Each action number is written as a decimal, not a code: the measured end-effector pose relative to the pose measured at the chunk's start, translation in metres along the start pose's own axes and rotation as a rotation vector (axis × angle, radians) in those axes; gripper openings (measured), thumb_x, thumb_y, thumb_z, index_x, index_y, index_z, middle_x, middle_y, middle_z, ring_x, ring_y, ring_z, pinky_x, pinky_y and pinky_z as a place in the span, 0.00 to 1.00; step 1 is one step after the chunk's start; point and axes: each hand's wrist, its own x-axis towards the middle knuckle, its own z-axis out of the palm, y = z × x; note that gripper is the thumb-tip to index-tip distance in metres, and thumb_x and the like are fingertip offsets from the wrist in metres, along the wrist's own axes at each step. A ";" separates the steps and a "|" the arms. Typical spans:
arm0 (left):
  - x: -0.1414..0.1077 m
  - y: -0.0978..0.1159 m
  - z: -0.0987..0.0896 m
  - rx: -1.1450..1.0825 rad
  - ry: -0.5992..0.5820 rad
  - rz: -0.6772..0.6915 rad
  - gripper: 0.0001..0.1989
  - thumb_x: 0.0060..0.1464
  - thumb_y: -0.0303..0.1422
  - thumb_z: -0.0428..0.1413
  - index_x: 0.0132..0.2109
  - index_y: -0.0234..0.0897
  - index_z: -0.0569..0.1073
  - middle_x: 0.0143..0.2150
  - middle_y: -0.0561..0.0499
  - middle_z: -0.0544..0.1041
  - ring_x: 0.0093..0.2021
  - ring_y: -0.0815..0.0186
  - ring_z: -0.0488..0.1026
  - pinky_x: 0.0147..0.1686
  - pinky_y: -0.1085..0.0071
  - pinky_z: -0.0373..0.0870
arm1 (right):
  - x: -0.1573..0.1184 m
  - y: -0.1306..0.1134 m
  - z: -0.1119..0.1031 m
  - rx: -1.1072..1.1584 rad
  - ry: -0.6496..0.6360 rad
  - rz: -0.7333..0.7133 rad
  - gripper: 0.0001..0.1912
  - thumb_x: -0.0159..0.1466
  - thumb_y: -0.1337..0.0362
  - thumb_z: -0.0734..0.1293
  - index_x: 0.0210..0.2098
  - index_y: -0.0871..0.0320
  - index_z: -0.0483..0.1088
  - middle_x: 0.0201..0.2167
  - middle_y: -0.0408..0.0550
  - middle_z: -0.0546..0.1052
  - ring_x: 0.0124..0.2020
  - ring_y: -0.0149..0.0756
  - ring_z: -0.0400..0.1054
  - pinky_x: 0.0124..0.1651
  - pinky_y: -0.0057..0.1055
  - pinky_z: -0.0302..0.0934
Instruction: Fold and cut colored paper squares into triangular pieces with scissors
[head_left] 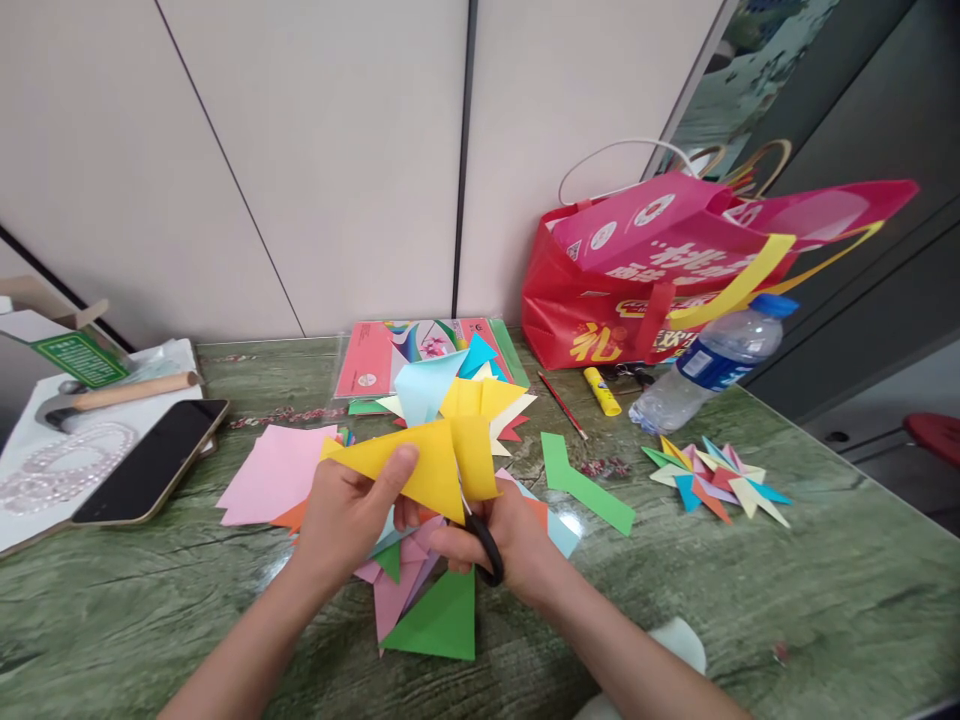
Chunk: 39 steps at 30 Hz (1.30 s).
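Held by my left hand (pixel 349 505), with the thumb on top, is a folded sheet of yellow paper (pixel 409 462). My right hand (pixel 510 540) grips black-handled scissors (pixel 486 548), whose blades reach into the yellow paper; a strip on the right side curls away from the cut. Below and behind both hands lie coloured paper pieces, among them a green triangle (pixel 439 620), a pink folded piece (pixel 397 595) and pink sheets (pixel 277 470). Farther back sits a folded yellow piece (pixel 484 398) beside a light blue one (pixel 427 385).
At right are folded paper stars (pixel 720 480), a bent green strip (pixel 585 485), a pencil (pixel 562 405), a glue stick (pixel 601 392), a water bottle (pixel 712 360) and a red bag (pixel 585 300). At left lie a phone (pixel 154 462), a hammer (pixel 127 392) and beads (pixel 67 465).
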 end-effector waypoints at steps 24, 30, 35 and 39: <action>-0.003 0.003 0.003 0.043 -0.100 -0.152 0.18 0.50 0.36 0.53 0.15 0.34 0.67 0.09 0.56 0.67 0.10 0.74 0.63 0.11 0.80 0.60 | 0.000 -0.002 0.002 -0.061 0.152 -0.020 0.18 0.41 0.64 0.76 0.26 0.59 0.66 0.21 0.37 0.67 0.21 0.26 0.57 0.25 0.23 0.54; -0.002 0.002 0.005 0.060 -0.105 -0.193 0.19 0.50 0.38 0.52 0.15 0.34 0.67 0.09 0.54 0.67 0.10 0.73 0.62 0.11 0.79 0.59 | 0.003 -0.005 0.005 -0.032 0.118 -0.020 0.17 0.40 0.61 0.76 0.21 0.59 0.64 0.17 0.36 0.63 0.18 0.25 0.51 0.21 0.23 0.48; -0.001 0.002 0.004 0.052 -0.122 -0.207 0.20 0.50 0.38 0.52 0.15 0.34 0.67 0.10 0.54 0.67 0.10 0.73 0.63 0.12 0.79 0.59 | 0.004 -0.008 0.008 0.010 0.066 -0.027 0.16 0.45 0.57 0.73 0.16 0.58 0.62 0.13 0.36 0.61 0.16 0.26 0.51 0.21 0.26 0.51; -0.001 0.001 0.004 0.046 -0.118 -0.214 0.18 0.50 0.38 0.52 0.16 0.34 0.68 0.10 0.55 0.68 0.10 0.73 0.62 0.12 0.79 0.59 | 0.005 0.000 0.005 0.002 0.109 0.032 0.14 0.44 0.59 0.73 0.20 0.57 0.64 0.12 0.35 0.62 0.14 0.26 0.53 0.19 0.26 0.52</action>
